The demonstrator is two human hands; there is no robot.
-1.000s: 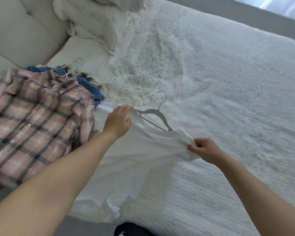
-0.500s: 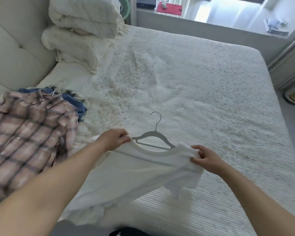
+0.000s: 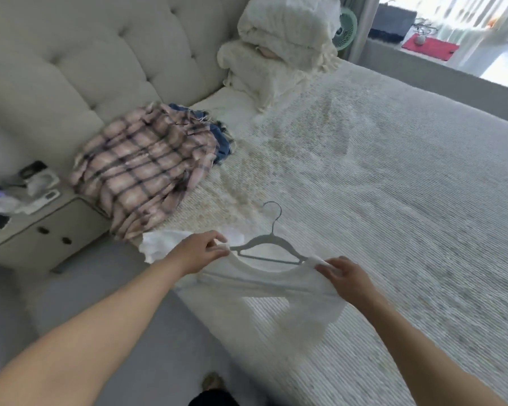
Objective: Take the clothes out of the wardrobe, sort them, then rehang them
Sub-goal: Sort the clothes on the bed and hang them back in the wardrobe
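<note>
A white t-shirt (image 3: 264,291) hangs on a grey hanger (image 3: 269,244) over the near edge of the bed (image 3: 393,200). My left hand (image 3: 198,250) pinches the shirt's left shoulder by the collar. My right hand (image 3: 348,278) pinches the right shoulder. The hanger's hook points away from me, above the bedspread. A pink plaid shirt (image 3: 141,174) lies piled at the bed's left, with blue denim clothing (image 3: 220,142) under its far side.
A stack of cream bedding (image 3: 282,48) sits by the tufted headboard (image 3: 85,63). A nightstand (image 3: 41,230) with small items stands left of the bed. Grey floor (image 3: 115,288) lies below my left arm. A window ledge (image 3: 423,48) runs beyond the bed.
Both hands lifted the white shirt with its hanger off the bedspread and spread its shoulders. The view swung left, bringing the headboard and nightstand into sight.
</note>
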